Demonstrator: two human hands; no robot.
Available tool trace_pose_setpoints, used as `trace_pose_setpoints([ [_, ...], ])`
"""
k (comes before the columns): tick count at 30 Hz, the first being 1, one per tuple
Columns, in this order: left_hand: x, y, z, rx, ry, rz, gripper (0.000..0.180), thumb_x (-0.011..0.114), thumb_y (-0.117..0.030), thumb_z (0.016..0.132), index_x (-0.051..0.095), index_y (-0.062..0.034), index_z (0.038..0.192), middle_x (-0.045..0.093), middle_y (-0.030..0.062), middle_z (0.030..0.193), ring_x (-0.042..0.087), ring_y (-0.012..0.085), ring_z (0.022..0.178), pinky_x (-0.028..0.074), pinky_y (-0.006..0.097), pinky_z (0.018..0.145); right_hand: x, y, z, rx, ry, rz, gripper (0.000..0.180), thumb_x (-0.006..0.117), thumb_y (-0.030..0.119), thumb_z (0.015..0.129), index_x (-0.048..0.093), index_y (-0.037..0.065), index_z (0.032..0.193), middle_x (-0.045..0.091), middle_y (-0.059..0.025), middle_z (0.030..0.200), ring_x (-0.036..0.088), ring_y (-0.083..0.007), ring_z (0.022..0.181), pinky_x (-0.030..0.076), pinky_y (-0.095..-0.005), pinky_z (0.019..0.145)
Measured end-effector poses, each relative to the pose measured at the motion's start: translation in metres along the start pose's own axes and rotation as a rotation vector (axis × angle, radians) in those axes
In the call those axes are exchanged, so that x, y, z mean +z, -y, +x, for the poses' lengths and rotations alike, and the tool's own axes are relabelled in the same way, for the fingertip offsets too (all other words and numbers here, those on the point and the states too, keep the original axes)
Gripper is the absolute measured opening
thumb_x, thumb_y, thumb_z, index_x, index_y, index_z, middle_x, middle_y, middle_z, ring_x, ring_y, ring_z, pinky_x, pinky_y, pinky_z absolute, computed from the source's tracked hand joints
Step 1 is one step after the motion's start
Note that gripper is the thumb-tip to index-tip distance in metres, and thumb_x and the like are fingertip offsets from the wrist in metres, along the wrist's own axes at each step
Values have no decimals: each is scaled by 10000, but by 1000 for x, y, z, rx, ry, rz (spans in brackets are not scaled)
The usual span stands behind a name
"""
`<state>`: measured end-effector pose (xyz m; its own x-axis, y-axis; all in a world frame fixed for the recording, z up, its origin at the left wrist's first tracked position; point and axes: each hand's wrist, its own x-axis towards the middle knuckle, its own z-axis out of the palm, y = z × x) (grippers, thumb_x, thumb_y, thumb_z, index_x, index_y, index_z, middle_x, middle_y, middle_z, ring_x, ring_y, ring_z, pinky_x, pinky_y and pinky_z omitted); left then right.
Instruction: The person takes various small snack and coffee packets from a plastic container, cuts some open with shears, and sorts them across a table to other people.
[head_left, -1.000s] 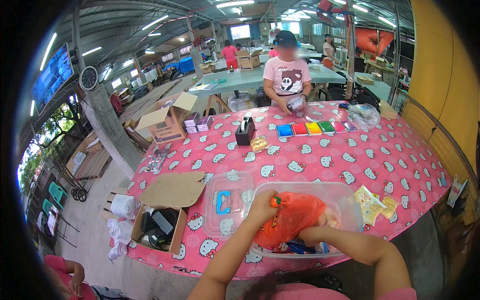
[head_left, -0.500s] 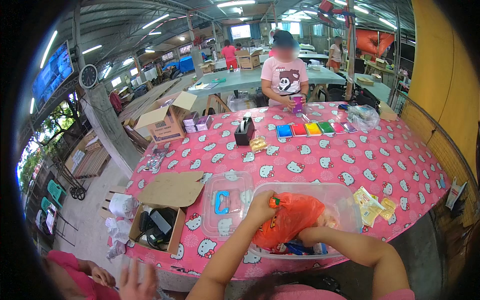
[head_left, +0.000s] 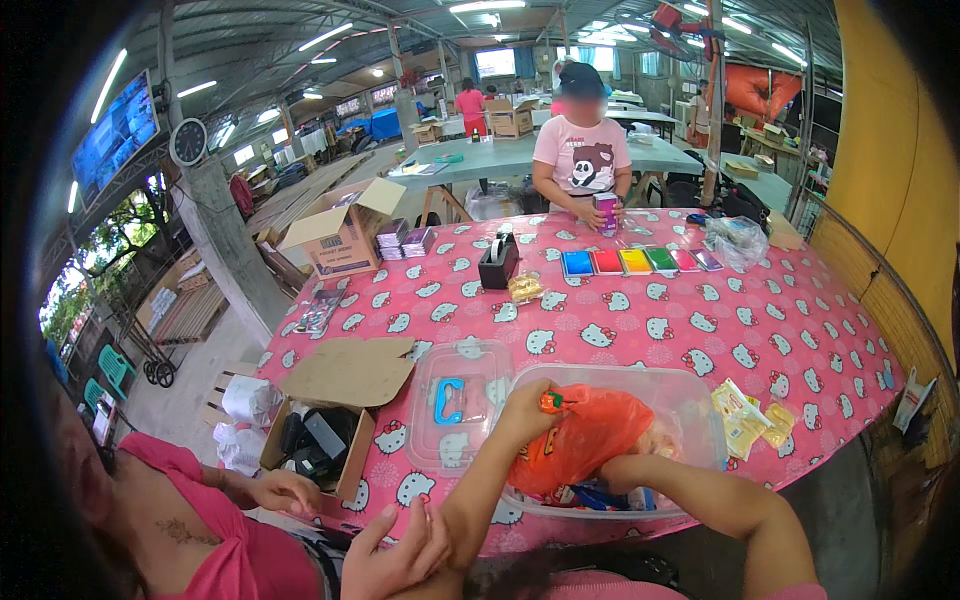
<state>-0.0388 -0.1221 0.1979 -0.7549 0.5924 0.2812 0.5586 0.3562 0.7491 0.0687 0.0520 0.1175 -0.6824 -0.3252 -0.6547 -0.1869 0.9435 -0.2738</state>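
Observation:
My left hand [head_left: 528,412] is closed on an orange plastic bag [head_left: 585,430], lifted over a clear plastic tub [head_left: 708,500]. Beside those fingers shows a small orange and green piece [head_left: 552,402]. My right hand [head_left: 625,470] reaches into the tub under the bag, its fingers hidden. Among the packets in the tub, blue and red ones [head_left: 590,496] show below the bag. Left of the tub lies its clear lid [head_left: 480,385] with a blue handle [head_left: 449,401]. Yellow packets [head_left: 740,415] lie to the right.
At lower left a person in pink holds a hand [head_left: 400,550] close by my left forearm. An open carton [head_left: 350,470] of dark devices stands near them. Farther off are a tape dispenser [head_left: 498,262], colored packs [head_left: 635,262], a big box [head_left: 345,240], and a person holding a purple pack [head_left: 606,212].
The person at lower left has leaned in, bringing a hand up to my left forearm. My view has shifted slightly. Both my hands stay at the bag and tub.

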Motion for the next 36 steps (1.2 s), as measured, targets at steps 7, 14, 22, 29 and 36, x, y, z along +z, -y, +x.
trace_pose_setpoints([
  [7,0,8,-1,60,-31,91,378,756,-226,631,565,-39,898,612,111,772,594,255,737,468,320,685,-16,7,-13,123,-22,4,490,539,87,695,565,236,1162,615,-75,1044,584,-246,930,436,-355,833],
  [14,-48,-20,-17,796,-140,1203,301,560,-314,785,530,-83,975,545,94,981,505,254,863,418,371,778,-12,-10,-37,104,-434,82,228,604,165,721,665,109,933,646,-114,905,612,-266,867,472,-380,745],
  [22,-73,-32,-29,756,-21,1121,261,539,-255,805,523,-79,996,533,75,1013,491,222,904,412,340,781,-41,-19,-88,280,-492,113,286,596,98,697,565,45,977,600,-160,903,573,-322,875,456,-392,771],
  [29,-52,8,-16,129,-333,40,247,538,-218,813,521,-66,1007,528,68,1033,490,207,933,420,333,776,-29,-52,-130,249,-1225,64,349,625,218,717,569,40,1012,467,-206,1185,466,-369,1057,401,-435,855],
  [36,-26,64,-26,-314,-586,-926,235,537,-180,821,518,-53,1017,523,61,1054,489,191,961,428,325,772,-16,-60,-123,422,-1107,244,419,662,304,682,587,12,974,468,-194,1107,475,-354,1027,416,-425,842],
])
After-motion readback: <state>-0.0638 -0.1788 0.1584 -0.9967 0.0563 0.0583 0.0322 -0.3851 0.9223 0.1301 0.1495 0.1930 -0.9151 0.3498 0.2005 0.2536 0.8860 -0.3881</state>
